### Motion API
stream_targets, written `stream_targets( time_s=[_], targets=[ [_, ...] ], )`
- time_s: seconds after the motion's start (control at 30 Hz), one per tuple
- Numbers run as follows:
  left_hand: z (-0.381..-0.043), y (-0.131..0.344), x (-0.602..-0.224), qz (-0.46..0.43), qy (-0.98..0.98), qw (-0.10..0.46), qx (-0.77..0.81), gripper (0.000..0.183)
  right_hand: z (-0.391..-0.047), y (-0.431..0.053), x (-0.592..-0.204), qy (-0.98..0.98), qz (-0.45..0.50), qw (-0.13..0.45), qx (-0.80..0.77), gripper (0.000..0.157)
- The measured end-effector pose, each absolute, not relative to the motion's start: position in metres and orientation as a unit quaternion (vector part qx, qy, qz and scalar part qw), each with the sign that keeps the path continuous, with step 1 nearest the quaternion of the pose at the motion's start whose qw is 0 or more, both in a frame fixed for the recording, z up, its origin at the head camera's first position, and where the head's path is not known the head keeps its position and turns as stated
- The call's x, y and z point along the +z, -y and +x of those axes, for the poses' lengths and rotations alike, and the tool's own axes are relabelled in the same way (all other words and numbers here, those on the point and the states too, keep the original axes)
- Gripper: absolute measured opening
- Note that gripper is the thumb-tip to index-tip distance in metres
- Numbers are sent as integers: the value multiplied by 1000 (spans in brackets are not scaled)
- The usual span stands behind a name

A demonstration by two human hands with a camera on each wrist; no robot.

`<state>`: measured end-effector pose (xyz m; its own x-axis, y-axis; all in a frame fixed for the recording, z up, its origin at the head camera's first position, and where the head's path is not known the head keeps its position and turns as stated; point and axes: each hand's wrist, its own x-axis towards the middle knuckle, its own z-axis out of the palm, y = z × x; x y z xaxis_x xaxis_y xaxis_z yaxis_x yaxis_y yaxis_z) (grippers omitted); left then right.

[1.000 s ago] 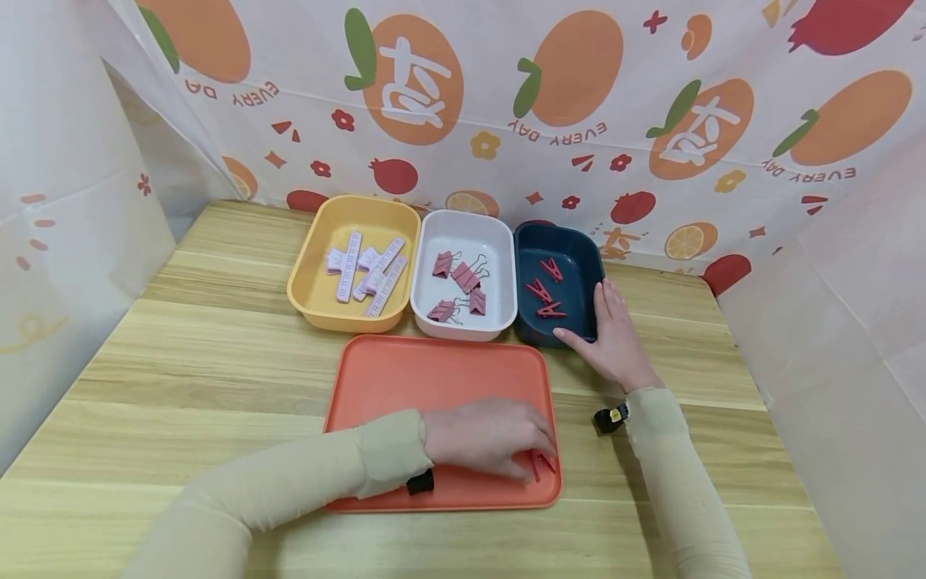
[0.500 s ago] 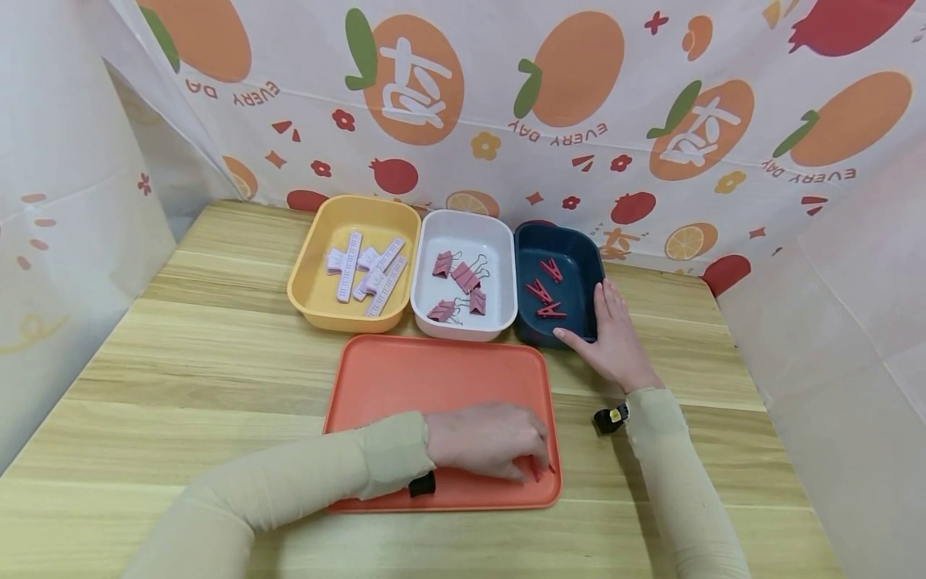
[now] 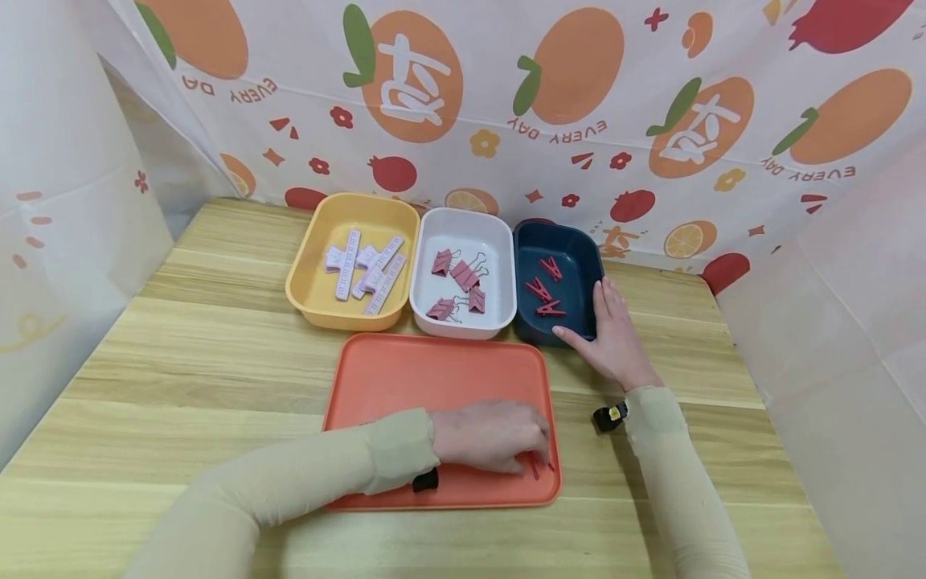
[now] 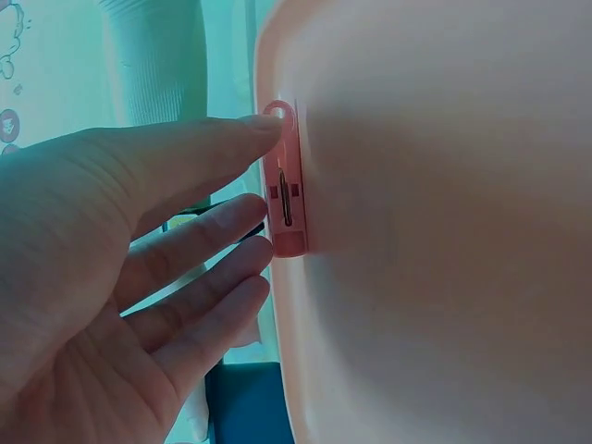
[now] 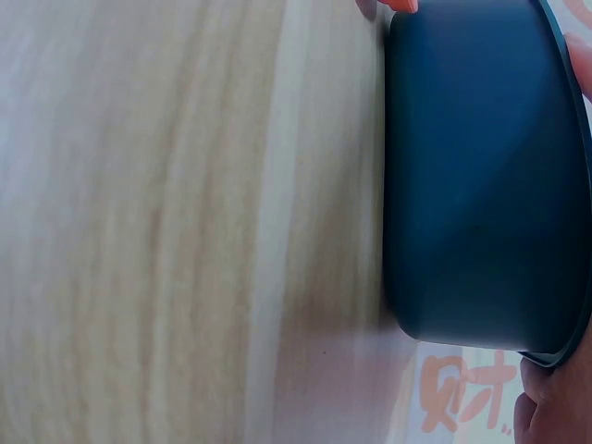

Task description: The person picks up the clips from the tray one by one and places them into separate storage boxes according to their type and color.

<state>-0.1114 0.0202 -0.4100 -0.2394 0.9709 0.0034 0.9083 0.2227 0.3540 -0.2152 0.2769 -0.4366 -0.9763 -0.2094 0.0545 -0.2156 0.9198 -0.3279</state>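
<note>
My left hand [image 3: 492, 436] reaches over the right side of the orange tray [image 3: 405, 374], fingers bent down at a red clothespin [image 4: 285, 199] by the tray's rim. In the left wrist view the thumb lies on one end of the clothespin and the fingertips meet its side; part of the grip is hidden. My right hand [image 3: 618, 342] rests on the near right corner of the navy box [image 3: 560, 233], thumb across the front rim and fingers laid along the side rim. Several red clothespins [image 3: 538, 289] lie in that box.
Left of the navy box stands a white box [image 3: 466, 225] with several pink binder clips [image 3: 465, 275]. Beside it, a yellow box [image 3: 365, 211] contains lilac ruler-like clips [image 3: 348, 265]. A fruit-printed curtain [image 3: 499, 96] rises behind the boxes on the wooden table [image 3: 181, 386].
The left fingers have drawn in around the clothespin on the tray, covering more of it. The right hand stays where it was on the navy box.
</note>
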Motion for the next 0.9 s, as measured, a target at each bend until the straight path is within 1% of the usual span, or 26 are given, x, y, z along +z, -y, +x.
stream_targets(
  time_s=[0.27, 0.7, 0.9],
  targets=[
    [-114, -25, -410, 617, -769, 100, 137, 22, -216, -276, -436, 979, 108, 15, 170, 118],
    [-115, -33, -412, 626, -767, 82, 115, 8, -215, -275, -435, 979, 108, 10, 171, 118],
    [-115, -34, -412, 620, -770, 96, 118, 7, -215, -275, -434, 979, 107, 9, 172, 118]
  ],
)
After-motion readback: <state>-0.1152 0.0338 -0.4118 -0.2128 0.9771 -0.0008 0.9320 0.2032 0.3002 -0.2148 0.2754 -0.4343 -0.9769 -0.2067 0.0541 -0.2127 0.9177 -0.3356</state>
